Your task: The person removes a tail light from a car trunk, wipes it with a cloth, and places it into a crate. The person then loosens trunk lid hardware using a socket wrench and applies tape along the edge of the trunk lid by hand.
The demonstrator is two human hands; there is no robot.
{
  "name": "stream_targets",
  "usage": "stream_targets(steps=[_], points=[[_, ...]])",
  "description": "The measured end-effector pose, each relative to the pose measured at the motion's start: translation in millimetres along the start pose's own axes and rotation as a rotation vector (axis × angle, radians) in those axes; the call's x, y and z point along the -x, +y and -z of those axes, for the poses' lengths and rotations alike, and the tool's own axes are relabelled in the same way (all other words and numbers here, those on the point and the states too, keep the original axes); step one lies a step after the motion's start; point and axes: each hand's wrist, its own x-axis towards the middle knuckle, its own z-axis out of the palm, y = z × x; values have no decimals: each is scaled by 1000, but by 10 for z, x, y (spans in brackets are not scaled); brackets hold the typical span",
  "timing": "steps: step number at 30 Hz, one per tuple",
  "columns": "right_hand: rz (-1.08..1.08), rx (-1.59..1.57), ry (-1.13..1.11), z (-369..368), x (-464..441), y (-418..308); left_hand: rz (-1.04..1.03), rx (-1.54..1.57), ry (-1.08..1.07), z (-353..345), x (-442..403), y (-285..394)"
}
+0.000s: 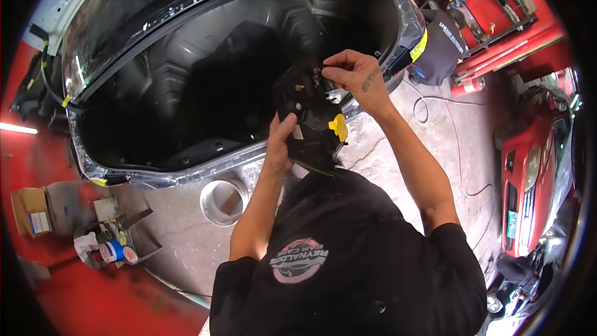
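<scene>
black shirt (379,255) nearest, left hand (278,147) clamped on the dark part (314,140) by the open trunk (249,12): hold it still for the right hand (359,79), though i can't tell if that pinches anything.

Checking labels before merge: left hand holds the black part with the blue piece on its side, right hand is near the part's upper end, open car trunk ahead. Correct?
Not quite: the piece is yellow, not blue, as the head view shows. Left hand holds the black part, right hand is near its upper end, open car trunk ahead.
</scene>
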Motion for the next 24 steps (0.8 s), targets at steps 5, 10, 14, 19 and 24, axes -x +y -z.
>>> stream_targets(steps=[5,10,14,19,24], points=[[62,108,-17,-27,32,-2,12,-44,18,-79,66,32],[78,131,-8,-47,60,39,-62,-126,20,-171,74,33],[74,212,31,-59,125,1,-91,-203,-22,-83,47,-10],[120,288,77,-82,146,64,-67,-251,-56,-81,36,9],[136,380,84,-88,142,83,-65,-272,-63,-63,28,-20]])
